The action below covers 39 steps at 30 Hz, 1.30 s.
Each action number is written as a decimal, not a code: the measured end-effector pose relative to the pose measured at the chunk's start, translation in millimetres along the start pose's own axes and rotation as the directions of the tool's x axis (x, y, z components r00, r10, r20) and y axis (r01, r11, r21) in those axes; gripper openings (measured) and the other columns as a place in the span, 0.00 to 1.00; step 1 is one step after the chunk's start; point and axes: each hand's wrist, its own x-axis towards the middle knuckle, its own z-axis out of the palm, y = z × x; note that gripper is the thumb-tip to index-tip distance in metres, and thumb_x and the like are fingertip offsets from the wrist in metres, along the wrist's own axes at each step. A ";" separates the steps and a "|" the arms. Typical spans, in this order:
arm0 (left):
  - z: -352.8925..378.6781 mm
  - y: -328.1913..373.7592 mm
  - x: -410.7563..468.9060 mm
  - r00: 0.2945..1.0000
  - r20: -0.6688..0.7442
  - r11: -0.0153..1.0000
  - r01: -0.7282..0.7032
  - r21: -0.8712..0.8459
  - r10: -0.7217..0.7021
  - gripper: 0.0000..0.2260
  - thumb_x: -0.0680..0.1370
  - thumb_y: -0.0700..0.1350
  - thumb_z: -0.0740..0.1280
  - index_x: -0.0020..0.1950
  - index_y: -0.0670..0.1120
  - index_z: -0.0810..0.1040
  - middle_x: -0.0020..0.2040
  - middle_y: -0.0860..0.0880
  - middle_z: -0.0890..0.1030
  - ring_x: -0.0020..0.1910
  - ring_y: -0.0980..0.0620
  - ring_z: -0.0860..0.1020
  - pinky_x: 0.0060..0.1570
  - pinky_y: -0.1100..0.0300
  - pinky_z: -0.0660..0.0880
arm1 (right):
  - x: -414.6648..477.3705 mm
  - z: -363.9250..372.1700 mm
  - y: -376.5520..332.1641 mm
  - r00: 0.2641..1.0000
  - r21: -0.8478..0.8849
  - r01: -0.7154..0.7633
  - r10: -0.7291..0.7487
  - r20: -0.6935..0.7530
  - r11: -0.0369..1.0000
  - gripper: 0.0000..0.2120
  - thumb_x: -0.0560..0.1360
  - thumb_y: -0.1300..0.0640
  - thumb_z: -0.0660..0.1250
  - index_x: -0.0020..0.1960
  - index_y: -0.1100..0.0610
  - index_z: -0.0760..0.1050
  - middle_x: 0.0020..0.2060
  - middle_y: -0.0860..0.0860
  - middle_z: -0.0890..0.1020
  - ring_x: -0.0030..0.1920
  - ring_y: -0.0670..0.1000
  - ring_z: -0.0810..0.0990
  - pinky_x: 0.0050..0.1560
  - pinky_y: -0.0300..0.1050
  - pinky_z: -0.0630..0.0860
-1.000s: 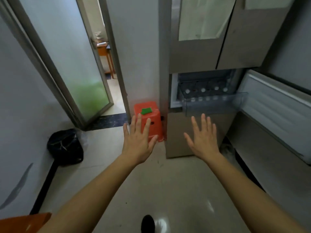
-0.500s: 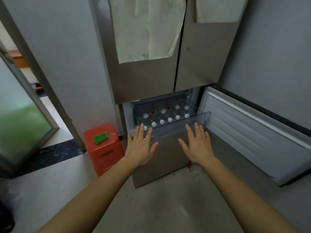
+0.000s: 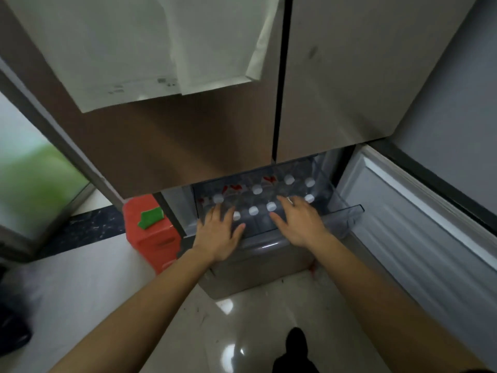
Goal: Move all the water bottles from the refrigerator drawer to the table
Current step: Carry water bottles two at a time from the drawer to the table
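A clear plastic refrigerator drawer (image 3: 347, 215) is pulled out below the two upper doors. Several water bottles (image 3: 257, 189) stand upright in it, showing white caps and red labels. My left hand (image 3: 218, 232) reaches over the drawer's front left edge, fingers spread, above the nearest caps. My right hand (image 3: 298, 222) hovers over the front middle of the drawer, fingers apart, beside a white cap. Neither hand holds a bottle. The table is not in view.
The lower refrigerator door (image 3: 419, 230) hangs open to the right. An orange stool (image 3: 152, 232) with a green patch stands left of the fridge. A glass door (image 3: 32, 189) is at far left. My dark shoe (image 3: 295, 345) is on the glossy floor.
I have stepped closer to the refrigerator and the view has swung right. Both hands have moved forward from in front of the drawer to over its bottles.
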 end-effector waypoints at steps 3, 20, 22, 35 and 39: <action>10.4 3.8 32.1 0.994 0.017 0.994 0.108 -0.003 -0.108 0.27 0.82 0.62 0.53 0.78 0.51 0.57 0.77 0.39 0.59 0.75 0.39 0.59 0.70 0.41 0.62 | 51.1 6.9 14.4 0.986 0.007 0.090 -0.090 0.142 0.996 0.29 0.82 0.40 0.56 0.79 0.51 0.59 0.71 0.62 0.69 0.70 0.64 0.69 0.66 0.58 0.70; 37.7 -29.2 124.7 0.953 0.157 0.966 0.258 0.024 -0.258 0.26 0.82 0.59 0.54 0.79 0.55 0.55 0.79 0.40 0.57 0.69 0.35 0.68 0.61 0.46 0.74 | 162.2 59.6 -2.7 0.917 0.028 0.175 -0.174 0.359 0.984 0.30 0.80 0.38 0.58 0.79 0.44 0.53 0.76 0.57 0.64 0.70 0.64 0.69 0.67 0.59 0.70; 33.7 -24.8 118.4 0.956 0.162 0.970 0.239 0.051 -0.244 0.23 0.82 0.57 0.56 0.75 0.53 0.63 0.72 0.38 0.68 0.63 0.36 0.73 0.56 0.49 0.75 | 153.7 53.5 -1.6 0.918 0.012 0.187 -0.180 0.353 0.982 0.25 0.81 0.42 0.59 0.76 0.45 0.60 0.71 0.58 0.72 0.65 0.63 0.74 0.63 0.55 0.73; 30.9 0.2 50.9 0.958 0.137 0.953 0.269 -0.139 -0.250 0.14 0.77 0.49 0.66 0.61 0.47 0.74 0.58 0.36 0.77 0.60 0.36 0.73 0.56 0.52 0.71 | 64.2 42.9 -5.9 0.978 0.131 0.045 -0.070 0.197 0.990 0.12 0.79 0.47 0.62 0.57 0.47 0.81 0.54 0.58 0.82 0.54 0.61 0.80 0.45 0.44 0.72; 21.2 8.2 21.9 0.960 -0.113 0.943 0.222 -0.248 -0.256 0.14 0.76 0.45 0.66 0.59 0.42 0.73 0.57 0.35 0.75 0.57 0.35 0.72 0.55 0.46 0.70 | 28.4 44.1 -12.2 0.994 0.155 0.104 -0.097 -0.053 0.982 0.08 0.76 0.48 0.67 0.54 0.47 0.76 0.50 0.55 0.81 0.51 0.58 0.79 0.44 0.44 0.71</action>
